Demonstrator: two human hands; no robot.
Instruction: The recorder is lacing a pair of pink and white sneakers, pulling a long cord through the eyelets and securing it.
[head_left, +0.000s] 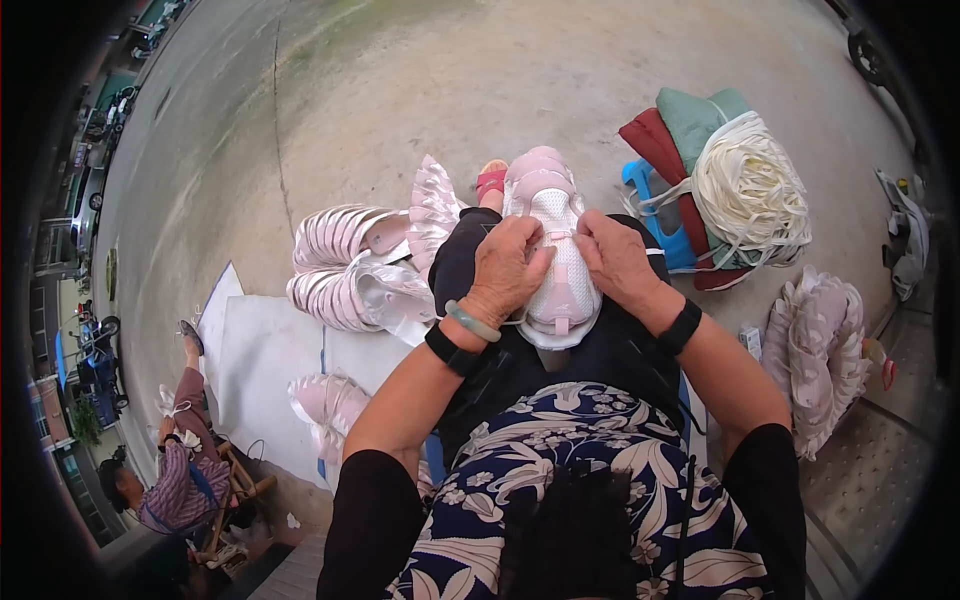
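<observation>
A pink and white shoe upper (pixel 562 290) rests lengthwise on my lap, its white mesh tongue facing up. My left hand (pixel 512 262) is closed in a pinch at the left edge of its lacing opening. At the opposite edge, my right hand (pixel 617 258) pinches with bent fingers. A thin pale lace (pixel 558 236) crosses the tongue between both hands, and its ends are hidden by my fingers. More pink layers (pixel 540 165), apparently nested uppers, show beyond my hands.
Rows of nested pink uppers (pixel 345 235) lie left on the ground. A hank of white laces (pixel 752 185) sits on folded cushions over a blue stool (pixel 672 235) at right. More uppers (pixel 820 350) are piled right. A person (pixel 190 480) sits working at far left beside a white sheet (pixel 260 350).
</observation>
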